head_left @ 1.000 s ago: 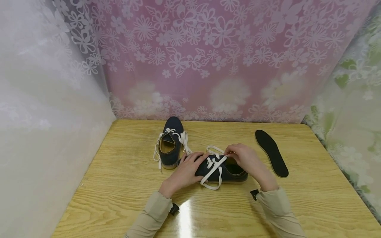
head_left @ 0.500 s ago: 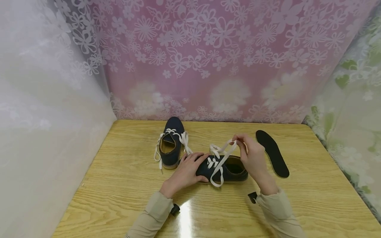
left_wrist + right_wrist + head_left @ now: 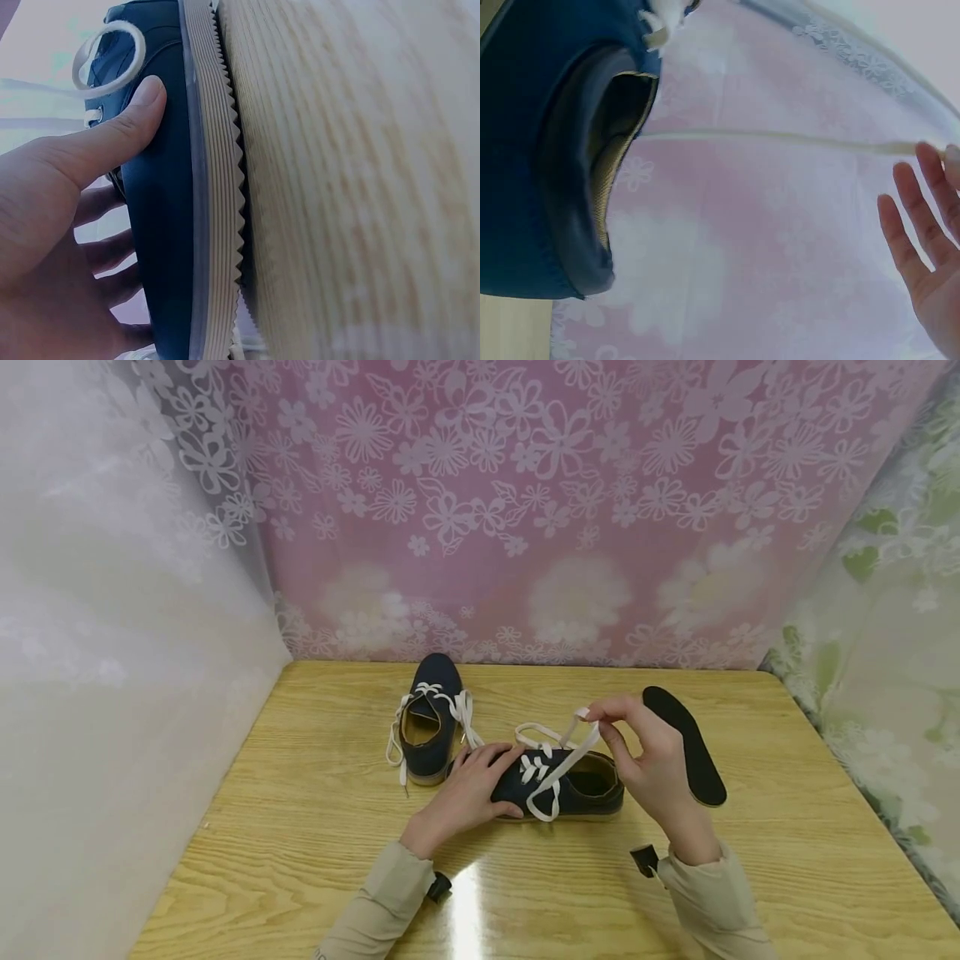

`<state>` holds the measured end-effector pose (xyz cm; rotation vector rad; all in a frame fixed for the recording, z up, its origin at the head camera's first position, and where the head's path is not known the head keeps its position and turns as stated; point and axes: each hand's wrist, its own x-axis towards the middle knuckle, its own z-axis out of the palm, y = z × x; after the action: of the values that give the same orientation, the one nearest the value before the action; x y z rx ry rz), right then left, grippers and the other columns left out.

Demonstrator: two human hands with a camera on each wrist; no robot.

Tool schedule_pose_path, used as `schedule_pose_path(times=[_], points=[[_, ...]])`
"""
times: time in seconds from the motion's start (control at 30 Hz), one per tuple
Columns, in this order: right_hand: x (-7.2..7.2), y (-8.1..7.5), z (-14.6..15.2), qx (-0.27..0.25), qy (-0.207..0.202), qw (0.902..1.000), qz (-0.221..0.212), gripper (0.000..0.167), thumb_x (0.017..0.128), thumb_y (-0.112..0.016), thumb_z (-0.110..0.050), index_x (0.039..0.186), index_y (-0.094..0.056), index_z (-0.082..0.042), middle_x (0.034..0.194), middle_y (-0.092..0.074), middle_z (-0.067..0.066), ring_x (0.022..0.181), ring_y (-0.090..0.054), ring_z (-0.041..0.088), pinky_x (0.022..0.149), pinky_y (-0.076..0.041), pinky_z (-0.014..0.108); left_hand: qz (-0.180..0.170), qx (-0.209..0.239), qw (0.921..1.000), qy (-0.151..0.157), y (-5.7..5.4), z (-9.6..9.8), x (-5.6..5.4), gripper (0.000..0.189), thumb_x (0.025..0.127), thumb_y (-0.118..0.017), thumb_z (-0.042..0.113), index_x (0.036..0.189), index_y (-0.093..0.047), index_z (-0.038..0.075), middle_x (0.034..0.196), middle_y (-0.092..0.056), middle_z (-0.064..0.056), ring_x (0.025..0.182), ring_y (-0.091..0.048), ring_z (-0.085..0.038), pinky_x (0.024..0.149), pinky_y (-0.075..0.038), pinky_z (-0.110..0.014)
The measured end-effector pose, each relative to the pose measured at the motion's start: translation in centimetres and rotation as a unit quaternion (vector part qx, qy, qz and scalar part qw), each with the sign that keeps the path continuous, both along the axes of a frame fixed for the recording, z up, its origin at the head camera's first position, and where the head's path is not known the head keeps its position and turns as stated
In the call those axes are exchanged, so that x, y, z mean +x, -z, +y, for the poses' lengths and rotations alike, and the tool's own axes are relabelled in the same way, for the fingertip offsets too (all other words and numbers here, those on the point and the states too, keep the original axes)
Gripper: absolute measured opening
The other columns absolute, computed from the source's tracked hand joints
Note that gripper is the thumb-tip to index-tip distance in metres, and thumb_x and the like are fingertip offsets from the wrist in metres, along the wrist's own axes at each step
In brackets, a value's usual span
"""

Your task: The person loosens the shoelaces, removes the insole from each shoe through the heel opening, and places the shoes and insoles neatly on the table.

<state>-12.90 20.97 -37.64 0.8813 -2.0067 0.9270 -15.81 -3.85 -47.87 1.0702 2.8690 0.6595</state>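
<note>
A dark navy lace-up shoe [image 3: 581, 808] lies sideways on the table, toe to the left and opening to the right. My left hand [image 3: 467, 793] grips its toe end; in the left wrist view the thumb [image 3: 124, 131] presses one side of the upper while the other fingers go round the far side. Above the shoe's opening, my right hand [image 3: 652, 760] pinches a white shoelace [image 3: 567, 764] between thumb and index finger. The lace [image 3: 780, 137] runs stretched from the shoe to those fingertips in the right wrist view, the other fingers extended. Part of the toe is hidden under my left hand.
A matching navy shoe [image 3: 437, 675] with loose white laces stands behind, toe pointing away, close to the gripped shoe's toe. At the right lies a black insole [image 3: 699, 760], partly behind my right hand. A floral pink curtain [image 3: 480, 568] hangs past the table's back edge.
My right hand has lifted the lace up from the shoe's tongue area and drawn it to the right, partly covering the insole. The left hand stays on the toe.
</note>
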Motion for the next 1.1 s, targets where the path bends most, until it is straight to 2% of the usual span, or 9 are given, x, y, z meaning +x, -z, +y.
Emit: schedule_pose_path(times=[0.17,0.23,0.33,0.43,0.5,0.67,0.83,1.0,1.1], points=[[0.0,0.2,0.3,0.093,-0.016,0.9924,-0.079,0.035,0.08,-0.077,0.013,0.105,-0.072,-0.012,0.1,-0.071,-0.002,0.091,-0.066,0.011,0.083,-0.051,0.02,0.003,-0.002,1.0,-0.001,0.0,0.0,0.0,0.091,0.085,-0.077,0.05,0.159,-0.035,0.019,0.155,-0.042,-0.006,0.144,-0.038,-0.027,0.118,-0.024,-0.063],[-0.2,0.6,0.5,0.155,-0.022,0.9783,-0.136,0.03,0.083,-0.079,0.005,0.104,-0.073,-0.017,0.098,-0.07,-0.007,0.086,-0.064,0.006,0.076,-0.053,0.024,0.004,-0.003,1.0,0.0,0.0,0.0,0.0,0.091,0.085,-0.077,0.049,0.159,-0.035,0.019,0.154,-0.042,-0.006,0.144,-0.039,-0.027,0.118,-0.024,-0.063],[-0.6,1.2,0.6,0.231,-0.051,0.946,-0.221,0.018,0.09,-0.077,-0.007,0.103,-0.075,-0.02,0.095,-0.069,-0.01,0.078,-0.061,0.0,0.066,-0.053,0.025,0.002,-0.003,1.0,0.0,0.1,0.0,0.1,0.091,0.086,-0.078,0.048,0.16,-0.035,0.018,0.155,-0.042,-0.006,0.144,-0.039,-0.027,0.119,-0.024,-0.063],[-1.0,1.8,0.7,0.253,-0.057,0.9256,-0.276,0.014,0.095,-0.072,-0.011,0.105,-0.077,-0.019,0.096,-0.07,-0.008,0.075,-0.06,0.0,0.065,-0.052,0.026,-0.002,-0.002,1.0,0.001,0.0,0.0,0.0,0.092,0.086,-0.077,0.049,0.16,-0.033,0.019,0.156,-0.041,-0.007,0.144,-0.038,-0.027,0.119,-0.023,-0.063],[-1.3,2.3,0.6,0.238,-0.035,0.93,-0.278,0.015,0.096,-0.07,-0.009,0.107,-0.077,-0.017,0.098,-0.071,-0.006,0.078,-0.064,0.004,0.067,-0.054,0.028,-0.004,0.0,1.0,0.002,0.0,-0.1,0.0,0.092,0.085,-0.077,0.05,0.16,-0.033,0.019,0.156,-0.041,-0.007,0.145,-0.037,-0.029,0.119,-0.023,-0.063],[-2.2,4.1,-0.2,0.232,0.046,0.9472,-0.216,0.021,0.096,-0.07,-0.006,0.113,-0.074,-0.016,0.107,-0.071,0.0,0.092,-0.068,0.019,0.076,-0.057,0.038,-0.003,0.0,1.0,0.003,0.0,-0.1,0.0,0.092,0.086,-0.076,0.05,0.16,-0.034,0.018,0.156,-0.04,-0.007,0.145,-0.037,-0.029,0.119,-0.022,-0.062],[-2.8,5.8,-1.2,0.284,0.057,0.9417,-0.171,0.026,0.095,-0.069,-0.002,0.117,-0.075,-0.014,0.12,-0.069,0.007,0.11,-0.063,0.03,0.092,-0.055,0.048,0.0,-0.008,1.0,0.002,0.0,-0.1,0.0,0.092,0.086,-0.076,0.051,0.16,-0.033,0.019,0.156,-0.04,-0.006,0.145,-0.037,-0.027,0.12,-0.022,-0.062],[-3.0,6.4,-1.4,0.282,0.072,0.9486,-0.124,0.016,0.088,-0.077,-0.003,0.098,-0.074,-0.014,0.112,-0.071,0.007,0.106,-0.064,0.029,0.09,-0.055,0.045,0.002,-0.012,0.9999,-0.001,0.1,0.0,0.0,0.092,0.085,-0.076,0.051,0.161,-0.032,0.02,0.156,-0.04,-0.006,0.144,-0.038,-0.029,0.12,-0.023,-0.062],[-2.9,6.3,-1.5,0.278,0.07,0.9518,-0.109,0.018,0.085,-0.08,-0.007,0.1,-0.073,-0.015,0.111,-0.071,0.006,0.104,-0.064,0.028,0.088,-0.055,0.045,0.002,-0.012,0.9999,-0.001,0.0,-0.1,0.0,0.092,0.085,-0.076,0.051,0.16,-0.033,0.019,0.156,-0.04,-0.006,0.144,-0.038,-0.029,0.119,-0.023,-0.062]])
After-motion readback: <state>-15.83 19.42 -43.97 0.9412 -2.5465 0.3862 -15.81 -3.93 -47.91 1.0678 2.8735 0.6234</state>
